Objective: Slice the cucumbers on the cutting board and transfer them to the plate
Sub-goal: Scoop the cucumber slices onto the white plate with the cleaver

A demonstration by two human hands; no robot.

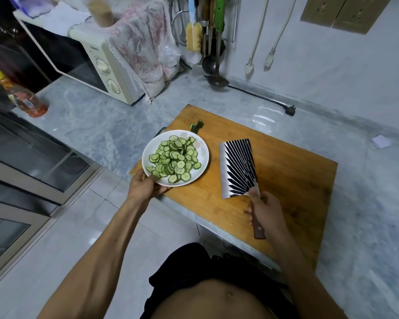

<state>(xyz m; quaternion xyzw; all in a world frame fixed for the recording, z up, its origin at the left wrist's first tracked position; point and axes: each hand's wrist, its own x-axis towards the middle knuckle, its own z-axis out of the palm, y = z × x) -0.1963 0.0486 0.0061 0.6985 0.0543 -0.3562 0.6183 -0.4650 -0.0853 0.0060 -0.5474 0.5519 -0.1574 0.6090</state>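
The cucumber slices (173,160) lie heaped on the white plate (202,157), which sits on the cutting board's (286,171) nine o'clock edge, partly overhanging it, so I judge the transfer nearly done. My left hand (145,186) holds the plate's rim at seven o'clock, thumb over the lip and fingers curled beneath, to steady or lift it. At the plate's twelve o'clock two cucumber ends (196,126) stand on the board, kept apart as scraps, I think. At three o'clock the cleaver (238,169) rests flat on the wood, edge turned safely away from the plate, and my right hand (263,210) wraps its handle. Beyond the board, at eleven o'clock, is the microwave (95,63).
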